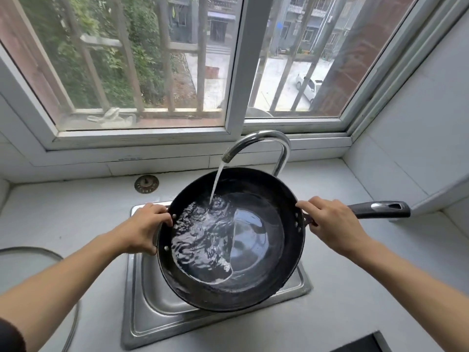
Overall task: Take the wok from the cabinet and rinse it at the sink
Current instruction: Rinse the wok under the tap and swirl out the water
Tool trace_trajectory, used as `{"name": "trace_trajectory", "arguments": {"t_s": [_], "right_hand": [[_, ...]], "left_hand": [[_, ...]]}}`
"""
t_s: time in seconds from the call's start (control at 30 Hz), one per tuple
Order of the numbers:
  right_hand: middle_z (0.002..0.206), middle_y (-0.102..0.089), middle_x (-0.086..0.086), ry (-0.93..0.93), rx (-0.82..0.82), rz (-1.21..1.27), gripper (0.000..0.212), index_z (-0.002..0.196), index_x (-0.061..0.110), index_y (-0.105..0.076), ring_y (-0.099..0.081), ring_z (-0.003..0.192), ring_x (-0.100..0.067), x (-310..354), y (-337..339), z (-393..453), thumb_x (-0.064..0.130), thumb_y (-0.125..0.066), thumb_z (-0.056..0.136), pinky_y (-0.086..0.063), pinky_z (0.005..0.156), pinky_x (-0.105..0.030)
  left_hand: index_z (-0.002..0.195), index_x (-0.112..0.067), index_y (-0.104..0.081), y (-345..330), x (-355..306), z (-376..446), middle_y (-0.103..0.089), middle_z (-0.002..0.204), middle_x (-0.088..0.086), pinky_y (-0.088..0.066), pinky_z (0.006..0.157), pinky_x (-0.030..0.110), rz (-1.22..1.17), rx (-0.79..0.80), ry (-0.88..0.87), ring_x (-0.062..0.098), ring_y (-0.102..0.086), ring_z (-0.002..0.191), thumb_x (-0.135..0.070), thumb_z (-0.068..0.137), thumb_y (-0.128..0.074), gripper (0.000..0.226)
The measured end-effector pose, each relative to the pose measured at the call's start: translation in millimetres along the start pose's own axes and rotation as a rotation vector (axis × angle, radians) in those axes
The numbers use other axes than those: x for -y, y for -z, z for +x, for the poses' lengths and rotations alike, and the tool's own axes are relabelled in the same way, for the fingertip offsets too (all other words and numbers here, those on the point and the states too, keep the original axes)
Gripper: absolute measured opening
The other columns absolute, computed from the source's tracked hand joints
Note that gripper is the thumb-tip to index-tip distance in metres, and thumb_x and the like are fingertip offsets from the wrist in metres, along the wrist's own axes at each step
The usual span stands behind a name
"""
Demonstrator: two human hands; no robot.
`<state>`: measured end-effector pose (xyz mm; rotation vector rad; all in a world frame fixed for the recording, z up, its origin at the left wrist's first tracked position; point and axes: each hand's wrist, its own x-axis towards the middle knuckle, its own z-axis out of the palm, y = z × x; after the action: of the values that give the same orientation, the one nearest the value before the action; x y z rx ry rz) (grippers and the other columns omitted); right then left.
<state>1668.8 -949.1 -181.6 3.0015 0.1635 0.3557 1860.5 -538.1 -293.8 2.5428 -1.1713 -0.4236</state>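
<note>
A black wok point(258, 273) hangs over the steel sink point(142, 308), tilted down to the left. Water runs from the curved chrome tap point(264, 141) into the wok and pools in its left half. My left hand point(143, 228) grips the wok's left rim at the small side handle. My right hand point(332, 223) grips the base of the long black handle point(380, 209), which points right. The sink's basin is mostly hidden under the wok.
A grey counter point(63, 217) surrounds the sink. A round sink strainer plug point(146, 184) lies on it behind the sink. A glass lid point(30, 262) sits at the left edge. A dark hob corner point(363, 345) shows at bottom right. The barred window point(236, 72) stands behind the tap.
</note>
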Motion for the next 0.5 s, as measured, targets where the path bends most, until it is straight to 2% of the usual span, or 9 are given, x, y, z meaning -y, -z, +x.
{"name": "trace_trajectory", "arguments": {"t_s": [0.2, 0.5], "right_hand": [[0.076, -0.063, 0.001, -0.005, 0.060, 0.114, 0.052, 0.101, 0.019, -0.069, -0.058, 0.055, -0.028, 19.2, -16.8, 14.4, 0.001, -0.082, 0.054, -0.045, 0.053, -0.033], [0.079, -0.067, -0.004, 0.025, 0.143, 0.248, 0.043, 0.098, 0.016, -0.074, -0.056, 0.054, -0.032, 40.8, -35.5, 20.4, 0.002, -0.085, 0.060, -0.047, 0.058, -0.037]], "left_hand": [[0.105, -0.030, -0.062, 5.2, 14.9, -32.9, -0.050, 0.110, -0.008, -0.043, 0.088, 0.034, 0.062, 0.085, 0.054, 0.017, -0.042, 0.101, -0.043, 0.046, -0.080, 0.063], [0.092, -0.050, -0.054, 19.8, 13.9, -87.9, -0.053, 0.111, -0.019, -0.041, 0.095, 0.024, -0.084, 0.292, 0.136, 0.002, -0.048, 0.104, -0.039, 0.048, -0.069, 0.048]]}}
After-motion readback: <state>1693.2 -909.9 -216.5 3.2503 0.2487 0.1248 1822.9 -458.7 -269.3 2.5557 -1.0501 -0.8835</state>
